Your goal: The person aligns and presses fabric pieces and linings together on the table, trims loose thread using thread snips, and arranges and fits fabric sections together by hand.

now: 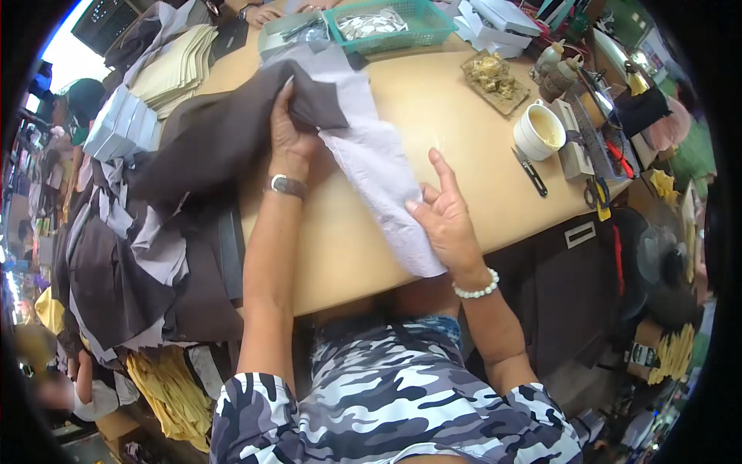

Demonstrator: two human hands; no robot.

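Note:
A dark brown cloth piece (224, 116) with a pale lilac-grey side hangs over my left hand (292, 135), its thumb raised and its fingers partly hidden under the fold. I see the cloth gripped between that thumb and the palm side. The long pale strip (375, 162) runs down from it across the table to the front edge. At the strip's right edge is my right hand (444, 213), index finger stretched out and the thumb apart, touching the strip's border. More dark and pale cloth (116, 263) hangs at the left of the table.
On the tan table (479, 166) are a green basket (440, 27) of small pale pieces, a tray (495, 81) with yellowish lumps, a white cup (539, 131) and thread snips (531, 172). Paper stacks (174, 66) lie at the upper left. Another person's hands (267, 15) show at the far edge.

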